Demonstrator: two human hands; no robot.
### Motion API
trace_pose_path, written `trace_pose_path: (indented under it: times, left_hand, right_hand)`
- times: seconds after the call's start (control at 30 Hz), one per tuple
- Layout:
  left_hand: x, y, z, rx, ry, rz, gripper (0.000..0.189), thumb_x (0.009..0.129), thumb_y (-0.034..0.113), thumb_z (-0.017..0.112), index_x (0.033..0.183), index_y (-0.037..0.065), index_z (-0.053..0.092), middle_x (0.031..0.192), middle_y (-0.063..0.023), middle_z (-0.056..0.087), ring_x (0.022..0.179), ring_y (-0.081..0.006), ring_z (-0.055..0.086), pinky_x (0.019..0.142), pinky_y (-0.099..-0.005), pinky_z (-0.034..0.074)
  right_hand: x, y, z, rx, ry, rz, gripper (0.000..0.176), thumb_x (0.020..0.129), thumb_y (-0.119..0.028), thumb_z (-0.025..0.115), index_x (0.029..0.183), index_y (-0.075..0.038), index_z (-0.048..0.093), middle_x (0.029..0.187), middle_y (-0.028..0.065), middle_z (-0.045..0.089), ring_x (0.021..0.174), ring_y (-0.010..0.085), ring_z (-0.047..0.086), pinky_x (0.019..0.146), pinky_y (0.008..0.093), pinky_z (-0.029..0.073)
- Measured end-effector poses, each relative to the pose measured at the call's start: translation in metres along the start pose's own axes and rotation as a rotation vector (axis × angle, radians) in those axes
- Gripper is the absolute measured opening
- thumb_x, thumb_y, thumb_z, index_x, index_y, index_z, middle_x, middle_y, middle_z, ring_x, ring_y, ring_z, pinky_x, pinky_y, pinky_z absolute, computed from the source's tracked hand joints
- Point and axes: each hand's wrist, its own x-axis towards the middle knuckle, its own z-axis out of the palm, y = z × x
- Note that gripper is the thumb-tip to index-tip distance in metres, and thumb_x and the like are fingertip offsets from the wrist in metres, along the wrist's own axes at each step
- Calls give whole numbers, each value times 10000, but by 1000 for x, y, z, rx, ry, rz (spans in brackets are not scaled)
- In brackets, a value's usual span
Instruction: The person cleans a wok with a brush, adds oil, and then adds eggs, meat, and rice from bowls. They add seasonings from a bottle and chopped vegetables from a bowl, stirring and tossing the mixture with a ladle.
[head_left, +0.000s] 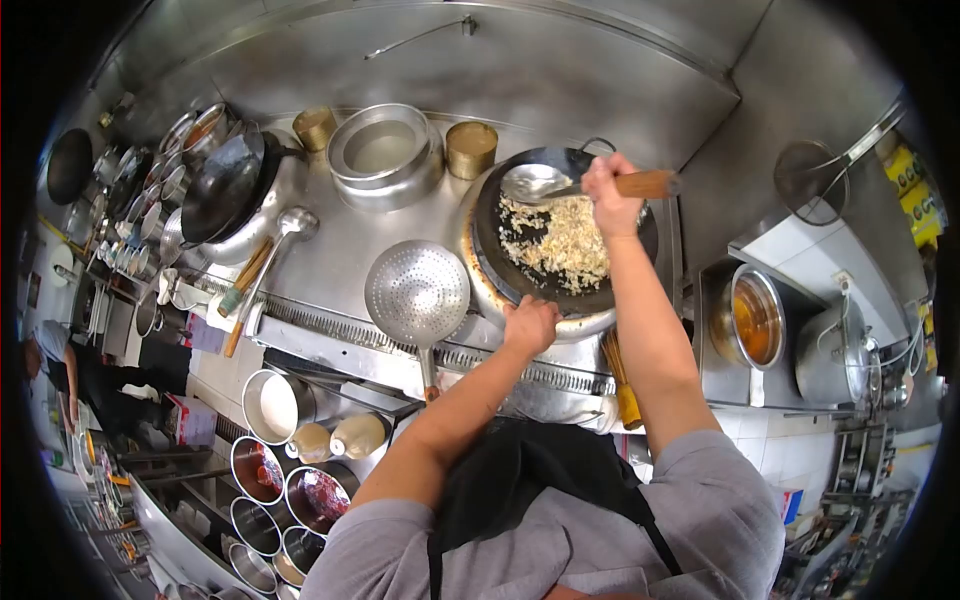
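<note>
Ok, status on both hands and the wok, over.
Right hand gripping ladle over wok. Left hand at near rim. Pale, crumbly food inside wok. Strainer alongside, seemingly clear of the ladle.

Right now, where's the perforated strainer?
Head view: the perforated strainer rests on the steel range, just left of the wok, handle pointing toward the person.
</note>
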Motion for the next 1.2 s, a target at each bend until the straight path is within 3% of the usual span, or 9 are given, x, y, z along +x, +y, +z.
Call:
trace_pose_path:
  times: [0.17,0.33,0.43,0.63,0.7,0.77,0.83,0.97,1.2]
  left_hand:
    - [-1,-2,5,14,41,29,216,940,301,546,984,143,686,1035,-33,675,1087,-236,554,908,-555,384]
    - [-5,-7,22,15,239,140,163,923,266,570,924,131,663,964,-34,654,1036,-249,568,917,-568,378]
    - [-8,-6,22,52,323,167,141,918,255,579,923,136,656,956,-40,639,1038,-244,562,973,-569,349]
    - [-10,-3,20,-5,277,154,151,915,249,577,949,125,656,986,-41,632,1064,-254,558,1031,-641,303]
    - [-12,3,23,21,286,127,159,921,259,575,945,127,660,981,-39,628,1083,-252,554,1034,-652,298]
    - [-15,8,26,26,270,116,162,920,262,577,943,126,662,982,-40,628,1087,-252,552,1032,-654,301]
    - [-11,7,20,41,273,90,166,919,266,579,941,125,663,983,-42,627,1092,-253,550,1030,-655,303]
    - [-10,12,13,96,244,97,244,938,315,554,891,118,691,940,-61,669,1034,-260,586,1014,-594,338]
    - [-17,23,-17,152,83,215,345,926,372,564,776,93,701,768,-144,695,785,-337,670,819,-470,495]
  right_hand:
    - [-4,-45,2,-588,46,79,272,877,-217,737,767,-78,530,604,-36,500,495,79,464,455,247,365]
    - [-29,-86,-44,-157,468,24,245,885,-124,721,792,-83,498,590,-20,440,447,84,384,424,238,326]
    - [-16,-25,-105,41,185,81,226,930,-146,662,789,-75,500,574,-1,433,461,103,379,441,279,347]
    - [-4,-137,-100,7,236,-71,236,942,-170,660,808,-72,493,568,-30,394,444,72,332,420,255,293]
    - [-9,-76,-97,-167,455,135,230,929,-167,676,811,-72,503,570,-18,416,440,89,366,420,255,314]
    - [-17,-36,-96,204,36,191,189,900,-130,698,879,-64,522,595,16,480,469,119,450,450,266,374]
    - [2,-36,-99,-10,222,54,214,904,-140,699,840,-75,505,580,0,443,472,103,410,457,269,342]
    - [22,-113,-114,147,100,-13,219,918,-165,684,830,-80,503,596,-28,438,466,85,393,444,266,331]
    - [-30,-55,-70,135,116,129,228,920,-175,682,804,-92,505,574,-21,418,458,95,388,424,275,330]
